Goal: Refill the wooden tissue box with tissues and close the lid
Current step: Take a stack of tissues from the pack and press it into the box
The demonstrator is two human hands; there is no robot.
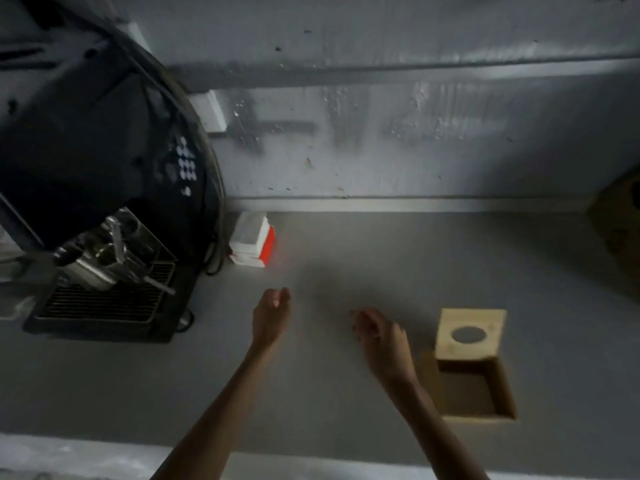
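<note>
Motion blur smears the right hand [379,336], its finger pose unreadable. A brown cardboard shape [620,233] is cut off at the right edge.

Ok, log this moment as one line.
wooden tissue box: open, empty | lid: raised | tissue pack: by wall | left hand, right hand: empty

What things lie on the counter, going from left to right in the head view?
Coffee machine → red and white tissue pack → left hand → right hand → open wooden tissue box.
</note>
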